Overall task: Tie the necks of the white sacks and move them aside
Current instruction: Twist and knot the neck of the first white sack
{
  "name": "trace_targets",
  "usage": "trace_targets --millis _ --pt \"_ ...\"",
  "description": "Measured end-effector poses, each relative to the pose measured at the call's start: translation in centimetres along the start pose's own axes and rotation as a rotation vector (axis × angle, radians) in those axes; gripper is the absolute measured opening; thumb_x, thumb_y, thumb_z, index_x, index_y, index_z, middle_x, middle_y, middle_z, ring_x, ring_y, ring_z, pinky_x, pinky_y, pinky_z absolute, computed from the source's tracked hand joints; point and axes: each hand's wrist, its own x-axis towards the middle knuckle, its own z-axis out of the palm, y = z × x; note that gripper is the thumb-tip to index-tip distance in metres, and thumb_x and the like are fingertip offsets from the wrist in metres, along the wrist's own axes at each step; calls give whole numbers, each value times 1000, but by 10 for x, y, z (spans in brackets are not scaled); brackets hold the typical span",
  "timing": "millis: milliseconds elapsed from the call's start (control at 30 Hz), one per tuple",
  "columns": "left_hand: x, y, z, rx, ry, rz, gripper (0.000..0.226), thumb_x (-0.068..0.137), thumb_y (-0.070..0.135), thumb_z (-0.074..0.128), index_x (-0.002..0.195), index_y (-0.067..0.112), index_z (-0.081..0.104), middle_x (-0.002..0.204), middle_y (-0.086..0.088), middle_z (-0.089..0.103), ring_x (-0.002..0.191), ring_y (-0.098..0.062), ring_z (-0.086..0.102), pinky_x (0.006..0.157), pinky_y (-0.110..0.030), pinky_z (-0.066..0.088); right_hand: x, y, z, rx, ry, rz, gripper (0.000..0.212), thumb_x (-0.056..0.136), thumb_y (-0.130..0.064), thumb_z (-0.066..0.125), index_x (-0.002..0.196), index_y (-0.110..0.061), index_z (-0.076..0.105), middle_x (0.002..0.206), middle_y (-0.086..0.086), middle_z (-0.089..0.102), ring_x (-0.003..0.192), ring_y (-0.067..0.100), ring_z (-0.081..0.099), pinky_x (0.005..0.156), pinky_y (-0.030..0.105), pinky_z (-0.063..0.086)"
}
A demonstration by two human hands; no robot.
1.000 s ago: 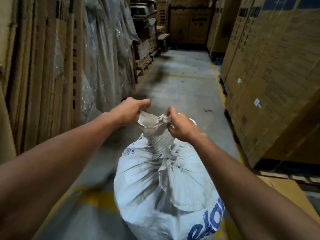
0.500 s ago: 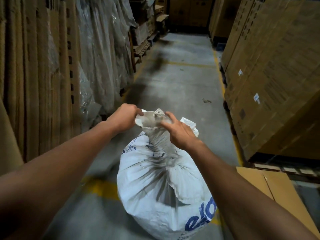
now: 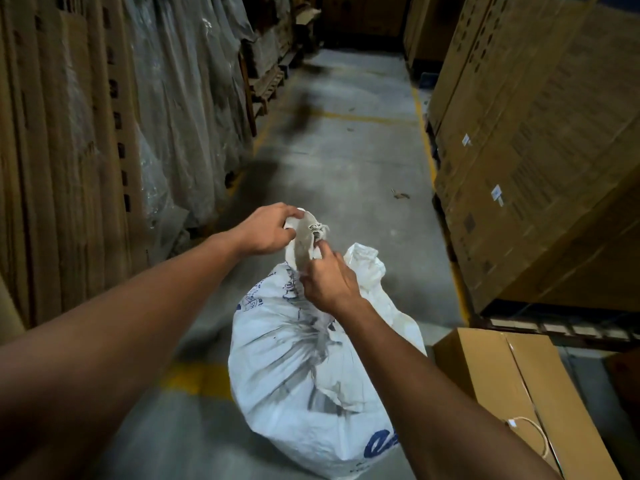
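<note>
1. Hands at work on a bulging white woven plastic sack with blue lettering (image 3: 311,386), which stands upright on the grey concrete floor (image 3: 349,168) of a narrow warehouse aisle, straight in front of the person.
2. Left hand (image 3: 265,232) grips the gathered, twisted neck of the sack (image 3: 304,242) near its top, fingers curled round the fabric.
3. Right hand (image 3: 327,284) holds the neck lower down, fingers curled round it, forefinger raised toward a small pale knot of cord (image 3: 318,228) at the tip.
4. Step in hand, as far as can be judged: tying the neck. Whether the knot is tight cannot be told.
5. Next move would likely call for pulling the cord snug, then gripping the neck firmly to lift or drag the sack aside; it looks full and heavy.
6. Surroundings: tall upright cardboard sheets (image 3: 65,150) and clear plastic wrapping (image 3: 183,109) line the left; stacked brown cartons on a pallet (image 3: 540,150) crowd the right.
7. Low brown cardboard box (image 3: 512,386) sits just right of the sack, so free floor lies mainly ahead and left.
</note>
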Motion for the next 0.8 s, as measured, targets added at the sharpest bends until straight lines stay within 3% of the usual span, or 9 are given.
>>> trace_targets --millis 167,267,333,400,433,500,567,700,800 --pt "-2 -17 14 -299 89 -50 68 96 10 67 160 19 46 158 -4 52 134 -24 61 115 -34 46 21 -8 -14 237 45 181 39 96 -53 66 110 -21 83 170 1 24 148 37 22 120 48 34" --pt "-16 -20 27 -400 275 -152 68 94 30 78 152 25 43 141 -1 51 112 -21 68 100 -37 55 33 -20 -34 451 10 318 28 94 -49 70 99 -24 82 170 -2 28 146 39 26 120 46 33" --pt "-29 -16 37 -443 325 -222 72 90 46 80 146 29 40 126 2 57 103 -17 68 93 -37 56 40 -27 -39 547 -3 389 29 95 -38 67 120 -22 70 163 -1 44 144 37 28 118 45 35" --pt "-40 -14 45 -566 311 -330 74 89 52 79 145 32 37 114 4 64 104 -19 68 91 -41 59 45 -36 -43 626 -37 441 71 96 -38 67 157 -14 42 152 3 56 144 35 28 116 43 36" --pt "-45 -14 47 -652 287 -382 76 87 51 81 146 32 36 112 4 67 106 -20 69 93 -43 59 46 -38 -46 637 -43 459 78 96 -42 67 161 -13 35 149 5 58 145 35 30 117 43 34" --pt "-54 -11 56 -684 201 -413 79 83 46 86 145 33 37 110 7 68 105 -20 70 94 -40 58 49 -44 -51 613 -91 463 66 100 -46 64 154 -10 47 152 9 54 147 36 37 120 43 31" --pt "-63 -5 67 -559 141 -400 69 83 47 87 135 32 44 106 9 68 99 -19 69 88 -37 55 48 -49 -55 601 -103 457 63 101 -49 62 149 -8 53 153 13 54 143 37 47 121 44 32" --pt "-63 -5 80 -368 233 -455 12 95 25 72 106 23 71 103 -7 77 101 -33 70 87 -38 57 51 -54 -52 603 -104 433 61 104 -49 55 149 -8 54 155 16 50 144 39 42 121 47 33" --pt "-55 -14 68 -418 392 -521 10 96 18 65 94 21 75 97 -11 77 97 -33 70 84 -33 55 55 -42 -53 474 -65 433 50 105 -51 49 142 -21 65 167 9 34 146 42 29 121 48 32"
